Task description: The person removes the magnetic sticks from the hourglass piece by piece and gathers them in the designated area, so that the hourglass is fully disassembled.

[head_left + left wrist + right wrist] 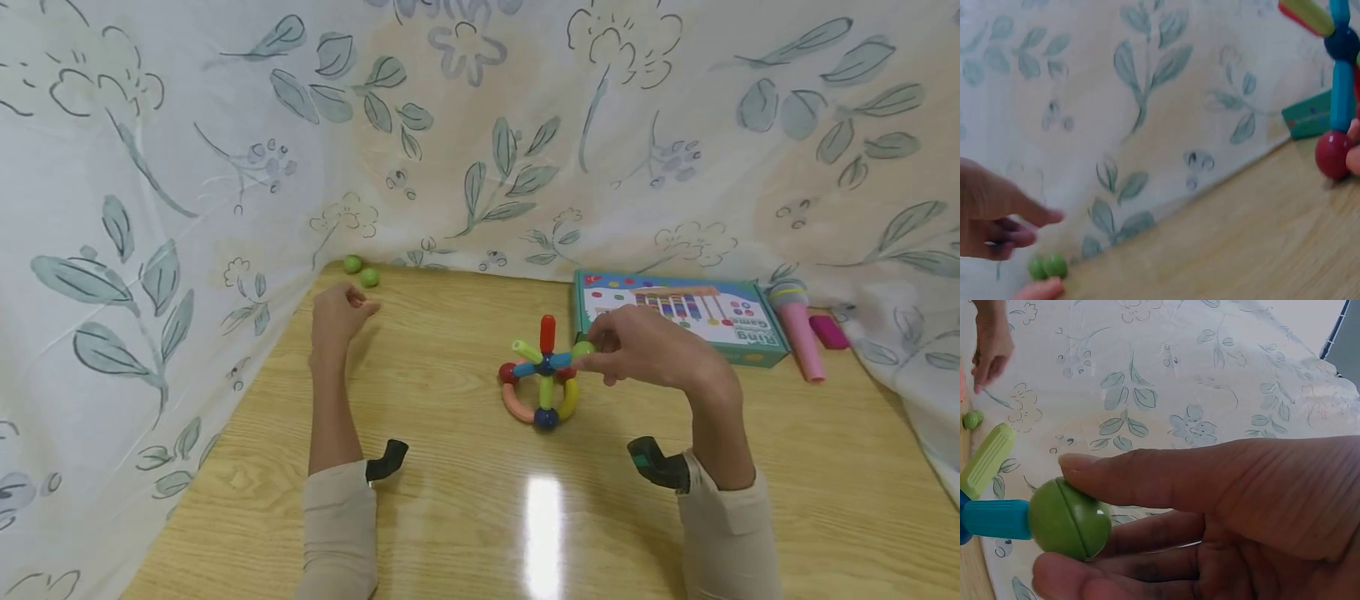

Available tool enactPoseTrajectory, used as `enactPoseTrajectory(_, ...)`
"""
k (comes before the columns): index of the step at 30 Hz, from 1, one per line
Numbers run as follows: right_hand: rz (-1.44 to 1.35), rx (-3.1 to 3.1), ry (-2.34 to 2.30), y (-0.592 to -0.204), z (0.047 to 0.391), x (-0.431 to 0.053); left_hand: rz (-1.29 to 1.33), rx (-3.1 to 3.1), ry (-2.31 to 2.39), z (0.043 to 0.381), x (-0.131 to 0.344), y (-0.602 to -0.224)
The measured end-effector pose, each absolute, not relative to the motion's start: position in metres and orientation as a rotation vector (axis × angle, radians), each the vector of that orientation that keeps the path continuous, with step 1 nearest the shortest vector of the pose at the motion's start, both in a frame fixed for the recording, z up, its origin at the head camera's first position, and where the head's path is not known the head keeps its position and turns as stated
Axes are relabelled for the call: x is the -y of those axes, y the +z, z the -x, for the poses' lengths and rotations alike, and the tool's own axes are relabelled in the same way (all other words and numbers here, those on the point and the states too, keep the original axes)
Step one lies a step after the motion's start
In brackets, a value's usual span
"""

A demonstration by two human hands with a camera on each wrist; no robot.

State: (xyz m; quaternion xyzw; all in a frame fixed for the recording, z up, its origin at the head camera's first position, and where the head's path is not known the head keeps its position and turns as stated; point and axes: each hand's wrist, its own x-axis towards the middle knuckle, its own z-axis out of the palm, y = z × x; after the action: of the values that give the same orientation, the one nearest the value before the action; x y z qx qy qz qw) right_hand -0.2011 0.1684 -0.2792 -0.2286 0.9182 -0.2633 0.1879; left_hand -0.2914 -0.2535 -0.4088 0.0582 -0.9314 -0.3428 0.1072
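Observation:
My right hand (648, 346) pinches a green ball (1069, 519) between thumb and fingers. The ball sits on the end of a blue rod (997, 519) that belongs to a construction of rods and balls. Its dark blue centre ball (545, 364) joins an upright red rod (548, 333), a light green rod (525, 350) and blue rods, above a ring of curved pieces with red balls (508, 372) and a dark blue ball (546, 418). At the table's far left, my left hand (337, 317) holds nothing, its fingers apart close to two loose green balls (1054, 265).
Behind the construction at the right lies a toy box (675, 317) with a printed lid. A pink toy microphone (801, 333) and a small magenta object (828, 332) are beside it. Floral cloth (480, 125) hangs along the back and sides of the wooden table (450, 500).

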Motion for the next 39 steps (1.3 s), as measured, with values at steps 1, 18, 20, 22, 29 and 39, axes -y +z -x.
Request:
enactPoseTrajectory(1, 0.645, -2.592, -0.744, -0.279, 0.201, -0.168, -0.041, 2.795, -1.049, 0.292, 0.248, -0.402)
enactPoseTrajectory(18, 0.765, -2.593, -0.894, -0.285, 0.209, -0.164, 1.486, 2.969, -1.448, 0.287, 0.093, -0.391)
enactPoseTrajectory(20, 0.793, -2.568, -0.906, -0.288, 0.212, -0.165, 1.515, 2.94, -1.468, 0.287, 0.091, -0.392)
enactPoseTrajectory(22, 0.823, -2.534, -0.925, -0.29, 0.215, -0.166, 1.524, 2.924, -1.475, 0.288, 0.09, -0.393)
enactPoseTrajectory(29, 0.806, -2.416, -0.957, -0.295, 0.22, -0.168, 1.532, 2.93, -1.476, 0.289, 0.085, -0.393)
enactPoseTrajectory(39, 0.826, -2.335, -0.979, -0.303, 0.227, -0.17, 1.515, 2.914, -1.529, 0.288, 0.078, -0.397)
